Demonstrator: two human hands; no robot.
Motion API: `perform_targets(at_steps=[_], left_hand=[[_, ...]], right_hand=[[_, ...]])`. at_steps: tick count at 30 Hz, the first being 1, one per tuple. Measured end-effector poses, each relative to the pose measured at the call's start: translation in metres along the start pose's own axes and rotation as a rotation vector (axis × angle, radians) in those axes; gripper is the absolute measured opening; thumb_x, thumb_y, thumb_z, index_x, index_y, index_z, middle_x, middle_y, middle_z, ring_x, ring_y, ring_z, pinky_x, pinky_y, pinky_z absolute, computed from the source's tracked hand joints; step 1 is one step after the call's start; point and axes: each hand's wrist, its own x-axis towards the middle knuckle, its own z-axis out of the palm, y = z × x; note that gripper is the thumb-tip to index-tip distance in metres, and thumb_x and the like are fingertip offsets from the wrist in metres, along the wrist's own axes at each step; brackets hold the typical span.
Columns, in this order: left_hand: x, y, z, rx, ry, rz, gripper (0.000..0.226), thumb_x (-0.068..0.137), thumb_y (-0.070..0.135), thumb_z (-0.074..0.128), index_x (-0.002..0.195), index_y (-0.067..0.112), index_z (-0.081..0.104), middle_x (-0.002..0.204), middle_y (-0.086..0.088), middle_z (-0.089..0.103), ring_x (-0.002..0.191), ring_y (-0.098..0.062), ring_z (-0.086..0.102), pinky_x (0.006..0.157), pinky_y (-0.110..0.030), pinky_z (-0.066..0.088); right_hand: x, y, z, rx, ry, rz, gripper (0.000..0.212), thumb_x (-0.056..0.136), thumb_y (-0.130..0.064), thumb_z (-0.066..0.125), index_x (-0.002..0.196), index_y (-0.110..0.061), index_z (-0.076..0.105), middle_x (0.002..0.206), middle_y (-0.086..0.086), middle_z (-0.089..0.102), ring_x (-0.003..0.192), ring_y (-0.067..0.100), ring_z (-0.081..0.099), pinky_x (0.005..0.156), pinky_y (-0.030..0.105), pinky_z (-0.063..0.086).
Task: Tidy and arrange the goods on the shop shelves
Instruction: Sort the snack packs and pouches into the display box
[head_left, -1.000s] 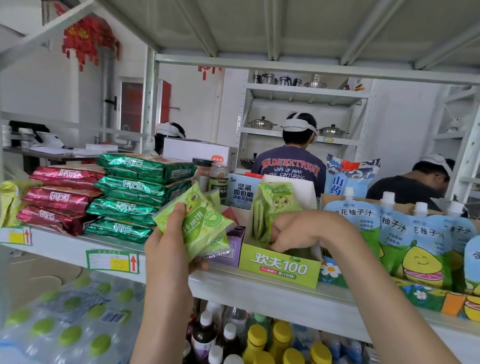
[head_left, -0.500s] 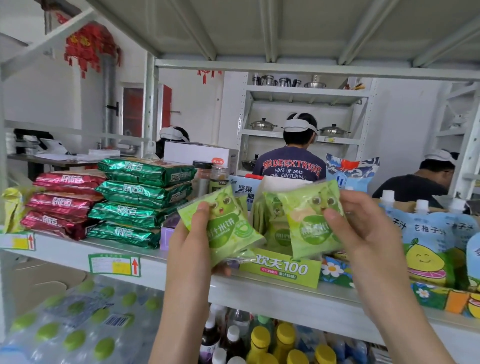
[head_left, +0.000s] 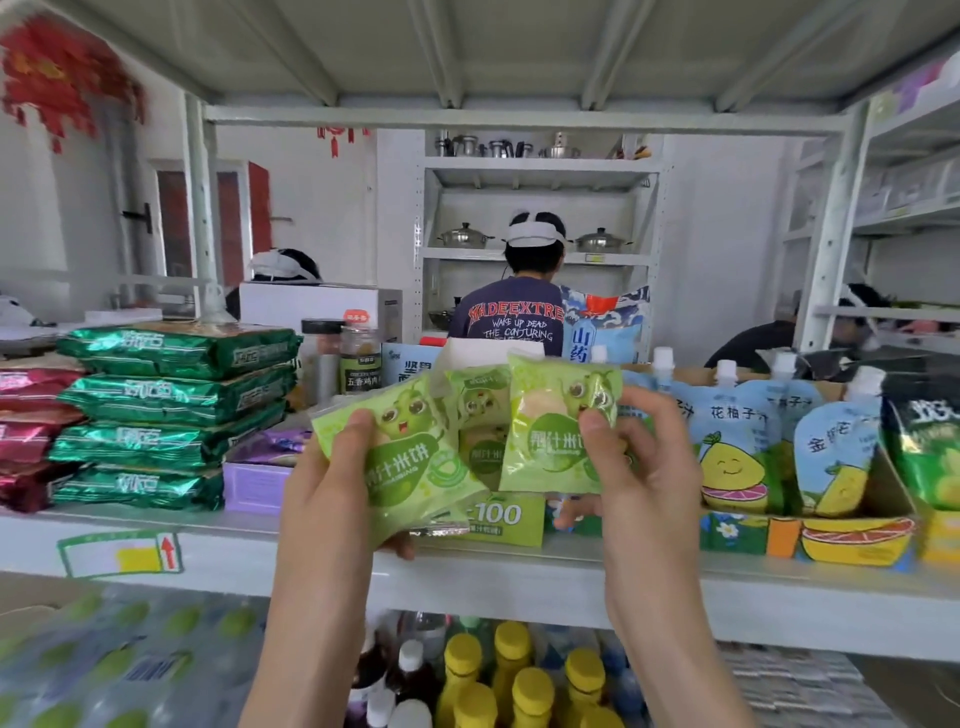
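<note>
Left hand (head_left: 332, 499): thumb pressed on the front of a light-green plastic snack sachet (head_left: 410, 457) with a cartoon pear face, fingers curled behind it. Might be more sachets tucked under it, can't tell. Right hand (head_left: 639, 467) pinches a second matching sachet (head_left: 550, 431), thumb on the front. Both are held up just above and in front of the green cardboard display box (head_left: 498, 519) printed "100". The box sits on the white metal shelf (head_left: 519, 577). Right of that box, blue spouted juice pouches (head_left: 732, 447) read 花柚子汁. Left of it are a lilac box (head_left: 254, 483) and stacked green foil packs (head_left: 171, 405). Behind it is a jar (head_left: 360, 364) labelled 五香鸡肉.
</note>
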Motion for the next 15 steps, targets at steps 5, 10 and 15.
perform_targets(at_steps=[5,10,15], left_hand=[[-0.001,-0.002,0.000,0.018,0.022,-0.009,0.018,0.100,0.034,0.058,0.094,0.018,0.064,0.081,-0.009,0.065,0.049,-0.018,0.061,0.038,-0.029,0.045],[-0.005,-0.003,0.003,0.031,0.032,0.007,0.017,0.100,0.033,0.057,0.095,0.019,0.064,0.079,-0.008,0.065,0.050,-0.019,0.060,0.039,-0.030,0.045],[-0.006,-0.005,0.011,0.046,0.042,0.010,0.015,0.099,0.038,0.058,0.094,0.026,0.066,0.090,-0.005,0.069,0.069,-0.024,0.065,0.061,-0.044,0.056]], right_hand=[[0.001,0.002,0.001,-0.046,-0.103,-0.041,0.022,0.100,-0.013,0.064,0.113,-0.030,0.058,0.105,0.008,0.068,0.102,0.022,0.066,0.090,0.041,0.053],[0.002,-0.005,0.000,-0.033,-0.156,-0.052,0.024,0.101,-0.006,0.061,0.113,-0.027,0.058,0.106,0.006,0.070,0.105,0.021,0.067,0.095,0.036,0.051],[0.001,-0.015,-0.003,0.015,-0.124,-0.060,0.024,0.097,-0.006,0.066,0.107,-0.027,0.061,0.100,0.001,0.071,0.099,0.015,0.067,0.084,0.021,0.050]])
